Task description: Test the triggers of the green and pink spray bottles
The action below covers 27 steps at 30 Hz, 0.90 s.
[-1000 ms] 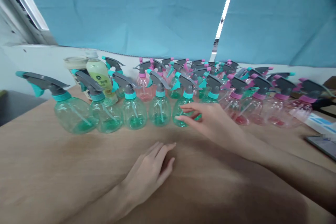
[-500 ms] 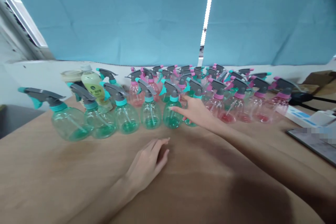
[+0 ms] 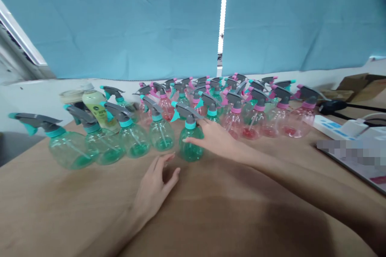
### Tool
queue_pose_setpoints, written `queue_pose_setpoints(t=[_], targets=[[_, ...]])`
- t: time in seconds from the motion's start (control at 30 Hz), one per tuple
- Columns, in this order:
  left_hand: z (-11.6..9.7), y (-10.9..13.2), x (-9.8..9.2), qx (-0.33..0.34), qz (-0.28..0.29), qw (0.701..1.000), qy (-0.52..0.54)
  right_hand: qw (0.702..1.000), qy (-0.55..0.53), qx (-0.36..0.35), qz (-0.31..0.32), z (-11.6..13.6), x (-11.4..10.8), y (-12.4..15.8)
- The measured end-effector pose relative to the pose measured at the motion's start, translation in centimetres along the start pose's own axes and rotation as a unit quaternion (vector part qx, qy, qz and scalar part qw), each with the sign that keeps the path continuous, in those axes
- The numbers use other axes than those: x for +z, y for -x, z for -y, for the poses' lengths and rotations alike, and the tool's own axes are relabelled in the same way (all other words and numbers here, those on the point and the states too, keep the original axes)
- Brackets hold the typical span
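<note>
My right hand (image 3: 214, 136) is wrapped round a green spray bottle (image 3: 190, 144), its thumb across the front and the other fingers hidden behind. The bottle stands upright, a little nearer to me than the row beside it, with a grey head and a turquoise collar and trigger. My left hand (image 3: 158, 180) hovers low over the table, thumb and fingers apart, holding nothing. Just beyond its fingertips is another green spray bottle (image 3: 162, 134). Several more green ones, such as the leftmost bottle (image 3: 70, 150), line up to the left.
Pink spray bottles (image 3: 250, 122) crowd the right and back of the wooden table (image 3: 193, 213). A pale green labelled bottle (image 3: 99, 108) stands behind the left row. At right lie a white power strip (image 3: 330, 127), a flat dark-edged device (image 3: 356, 164) and a cardboard box (image 3: 358, 86).
My right hand has closed round the green spray bottle and drawn it toward me, out of the row. My left hand has shifted slightly left and its fingers have spread. The view has turned a little right.
</note>
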<state>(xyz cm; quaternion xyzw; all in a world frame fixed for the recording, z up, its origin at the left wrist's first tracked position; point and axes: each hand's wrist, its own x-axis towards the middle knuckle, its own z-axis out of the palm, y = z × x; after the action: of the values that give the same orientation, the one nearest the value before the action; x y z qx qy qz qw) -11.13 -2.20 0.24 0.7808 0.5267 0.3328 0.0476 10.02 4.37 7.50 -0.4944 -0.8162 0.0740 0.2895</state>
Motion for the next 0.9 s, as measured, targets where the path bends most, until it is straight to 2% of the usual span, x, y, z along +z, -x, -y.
queue_pose_setpoints(t=[0.1,0.2,0.33,0.47,0.57,0.7,0.9], targets=[[-1.1,-0.5,0.9,-0.031,-0.007,0.999,0.016,0.999,-0.007,-0.039,0.028,-0.6,-1.4,2.1],[-2.6,-1.0,2.3,-0.053,0.027,0.997,0.05,0.996,-0.003,-0.066,0.051,-1.3,-3.1,3.9],[-4.8,-1.5,3.9,-0.028,0.091,0.992,0.081,0.994,0.004,-0.068,0.082,-2.4,-5.6,5.5],[-6.7,-2.3,5.1,0.0,0.119,0.99,0.073,0.995,-0.064,-0.05,0.064,-4.1,-7.3,6.4],[-7.9,-3.1,5.9,0.03,0.122,0.99,0.069,0.985,-0.161,-0.024,0.059,-5.8,-7.6,6.8],[-9.1,-4.0,7.3,0.053,0.129,0.987,0.082,0.956,-0.289,-0.022,0.033,-7.5,-7.4,6.9],[-10.6,-5.2,8.9,0.085,0.147,0.98,0.108,0.915,-0.403,-0.022,0.008,-8.7,-7.0,6.4]])
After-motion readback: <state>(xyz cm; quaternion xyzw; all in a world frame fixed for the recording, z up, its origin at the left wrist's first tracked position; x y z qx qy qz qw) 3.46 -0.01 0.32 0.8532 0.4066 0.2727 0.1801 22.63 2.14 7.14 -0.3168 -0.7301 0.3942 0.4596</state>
